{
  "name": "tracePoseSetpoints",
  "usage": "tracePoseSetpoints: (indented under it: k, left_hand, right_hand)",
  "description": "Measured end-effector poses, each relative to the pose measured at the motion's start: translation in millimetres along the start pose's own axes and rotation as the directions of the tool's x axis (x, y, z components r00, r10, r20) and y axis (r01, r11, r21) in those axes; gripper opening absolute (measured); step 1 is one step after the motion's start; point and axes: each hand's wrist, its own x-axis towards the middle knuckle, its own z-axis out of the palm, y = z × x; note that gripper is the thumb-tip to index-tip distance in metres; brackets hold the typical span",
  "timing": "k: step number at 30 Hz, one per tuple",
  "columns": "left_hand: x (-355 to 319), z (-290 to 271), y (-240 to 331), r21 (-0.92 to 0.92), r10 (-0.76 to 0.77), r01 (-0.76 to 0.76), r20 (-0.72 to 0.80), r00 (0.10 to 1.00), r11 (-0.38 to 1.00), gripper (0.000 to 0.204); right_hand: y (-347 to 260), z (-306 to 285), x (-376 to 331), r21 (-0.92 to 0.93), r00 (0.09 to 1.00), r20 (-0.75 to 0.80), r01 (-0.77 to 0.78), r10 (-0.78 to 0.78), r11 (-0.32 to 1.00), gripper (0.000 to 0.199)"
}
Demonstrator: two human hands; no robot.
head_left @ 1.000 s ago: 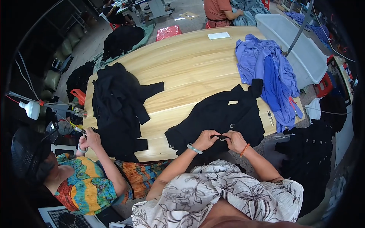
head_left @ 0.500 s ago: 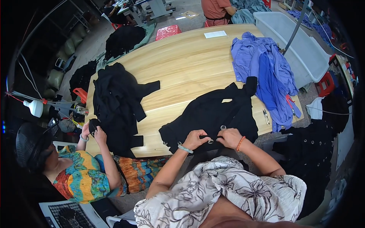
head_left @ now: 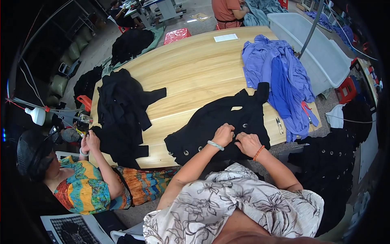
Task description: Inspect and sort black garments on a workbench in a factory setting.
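Both hands' fingers [head_left: 230, 131] press on the black garment [head_left: 215, 122] beneath them.

Garment workshop: garment piles [head_left: 280, 77] on wooden worktable [head_left: 195, 73], sewing stations behind.

- The left hand [head_left: 224, 134], with a pale green bangle on the wrist, lies palm down, fingers curled and pinching.
- The right hand [head_left: 248, 143], with an orange bead bracelet on the wrist, lies just right of it, fingers bent, almost touching.
- Both bare forearms reach forward from the near edge.
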Motion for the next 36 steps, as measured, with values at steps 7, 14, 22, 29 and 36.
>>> tracePoseSetpoints:
  k: [7,14,22,29,36]
  left_hand:
    - [4,-8,19,0.230,0.239,-0.267,0.140,0.961,0.936,0.008]
    - [-4,-11,17,0.214,0.226,-0.274,0.224,0.948,0.938,0.015]
    - [5,-7,1,0.126,-0.049,0.015,0.269,0.962,0.992,0.017]
    - [0,-7,2,-0.623,-0.311,0.548,0.455,0.834,0.558,0.009]
    - [-15,-5,9,-0.700,-0.262,0.478,0.401,0.878,0.531,0.018]
  right_hand:
    - [8,7,-6,0.059,0.999,-0.043,-0.015,0.017,0.998,0.013]
    - [6,1,-8,0.090,0.999,0.029,-0.027,0.024,0.996,0.015]
    - [4,2,-9,0.129,1.000,0.014,-0.025,0.024,0.991,0.015]
    - [-2,-3,-14,0.292,0.988,-0.050,-0.125,0.146,0.948,0.022]
    - [0,3,-26,0.222,0.989,-0.090,-0.096,0.119,0.970,0.030]
